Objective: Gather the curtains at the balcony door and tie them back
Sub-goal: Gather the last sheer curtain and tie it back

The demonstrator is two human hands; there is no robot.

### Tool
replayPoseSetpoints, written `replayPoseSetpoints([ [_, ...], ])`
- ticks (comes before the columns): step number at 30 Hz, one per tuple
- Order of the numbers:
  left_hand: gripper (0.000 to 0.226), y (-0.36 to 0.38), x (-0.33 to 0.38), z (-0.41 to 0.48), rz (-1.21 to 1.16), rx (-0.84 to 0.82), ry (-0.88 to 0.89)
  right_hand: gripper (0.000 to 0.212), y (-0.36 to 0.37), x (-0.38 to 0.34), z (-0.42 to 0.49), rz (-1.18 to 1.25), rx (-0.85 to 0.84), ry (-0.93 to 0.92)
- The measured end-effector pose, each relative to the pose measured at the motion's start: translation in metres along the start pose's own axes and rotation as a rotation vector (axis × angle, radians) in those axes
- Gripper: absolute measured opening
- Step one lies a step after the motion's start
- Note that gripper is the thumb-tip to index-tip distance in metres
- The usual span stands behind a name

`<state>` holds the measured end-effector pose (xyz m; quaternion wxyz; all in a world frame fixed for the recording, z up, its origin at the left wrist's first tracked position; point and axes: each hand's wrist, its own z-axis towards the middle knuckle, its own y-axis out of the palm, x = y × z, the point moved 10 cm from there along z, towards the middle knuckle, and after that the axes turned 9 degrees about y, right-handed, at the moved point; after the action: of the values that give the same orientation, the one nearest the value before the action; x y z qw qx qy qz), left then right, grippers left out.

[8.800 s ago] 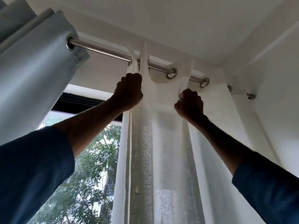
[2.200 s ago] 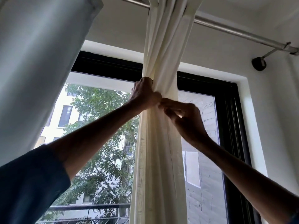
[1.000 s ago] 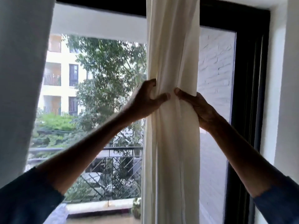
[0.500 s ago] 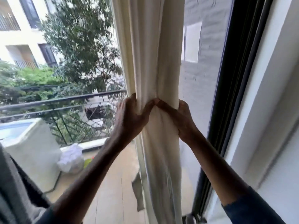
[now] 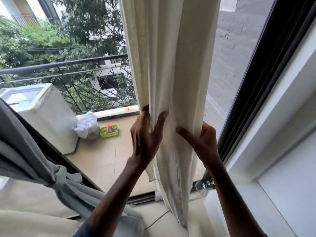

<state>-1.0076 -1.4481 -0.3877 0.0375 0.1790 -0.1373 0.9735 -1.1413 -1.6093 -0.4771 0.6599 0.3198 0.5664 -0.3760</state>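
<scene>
While both hands clasp it, the cream curtain [image 5: 171,65] hangs as one gathered column of vertical folds in front of the door glass, close to the dark door frame [image 5: 256,82] on the right. Its lower end reaches the pale floor just inside the door's bottom track.

Left hand [image 5: 147,134]: fingers go round behind the left edge of the column, thumb pressed on the front folds; it grips the bundle. Right hand [image 5: 200,141]: thumb lies across the front, fingers hidden behind the right edge; it also grips. The two thumbs are near each other but do not touch. The right hand sits slightly lower than the left.

Grey curtain [image 5: 34,161]: lower left, bunched and drawn in to a narrow waist.

Beyond the glass, on the tiled balcony floor [image 5: 106,159]: a white covered box [image 5: 46,117] at the left edge; just beside it a white crumpled bundle [image 5: 87,125]; next to that a green basket [image 5: 109,131], contents too small to read. All three stand near the floor's far edge, under the dark railing [image 5: 68,65]. Trees [image 5: 51,40] and pale buildings beyond.
</scene>
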Motion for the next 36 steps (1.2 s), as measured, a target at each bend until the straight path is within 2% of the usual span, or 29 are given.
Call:
replayPoseSetpoints([
  [3, 0.064, -0.013, 0.007, -0.013, -0.122, 0.108, 0.048, 0.032, 0.001, 0.019, -0.01, -0.084, 0.022, 0.035],
  [6, 0.072, -0.016, -0.01, -0.026, -0.274, 0.189, -0.066, 0.035, 0.002, 0.034, -0.015, -0.109, 0.058, 0.079],
  [9, 0.06, -0.008, -0.03, -0.034, -0.238, 0.114, -0.244, 0.033, 0.004, 0.039, -0.02, -0.129, 0.106, 0.095],
  [11, 0.04, -0.005, -0.032, -0.036, -0.067, 0.008, -0.207, 0.033, 0.004, 0.037, -0.021, -0.179, 0.12, 0.08],
  [12, 0.039, -0.003, -0.033, -0.035, -0.018, -0.029, -0.185, 0.035, 0.002, 0.035, -0.019, -0.21, 0.113, 0.065],
  [16, 0.058, 0.003, -0.039, -0.03, 0.077, -0.109, -0.167, 0.027, -0.009, 0.03, -0.009, -0.26, 0.022, -0.006],
  [20, 0.072, 0.014, -0.04, -0.035, 0.19, -0.217, -0.193, 0.022, -0.03, 0.032, -0.014, -0.293, 0.203, -0.033],
  [23, 0.072, 0.022, -0.037, -0.038, 0.203, -0.262, -0.223, 0.02, -0.027, 0.031, -0.027, -0.335, 0.336, -0.067],
  [25, 0.075, 0.028, -0.034, -0.036, 0.194, -0.283, -0.234, 0.019, -0.017, 0.027, -0.036, -0.384, 0.359, -0.126],
  [29, 0.066, 0.043, -0.04, -0.043, 0.174, -0.379, -0.317, 0.012, 0.015, 0.022, -0.051, -0.478, 0.29, -0.214],
  [33, 0.059, 0.045, -0.04, -0.045, 0.154, -0.382, -0.32, 0.028, 0.039, 0.013, -0.061, -0.514, 0.224, -0.281],
  [36, 0.056, 0.043, -0.04, -0.042, 0.145, -0.376, -0.311, 0.026, 0.038, 0.011, -0.065, -0.541, 0.251, -0.296],
])
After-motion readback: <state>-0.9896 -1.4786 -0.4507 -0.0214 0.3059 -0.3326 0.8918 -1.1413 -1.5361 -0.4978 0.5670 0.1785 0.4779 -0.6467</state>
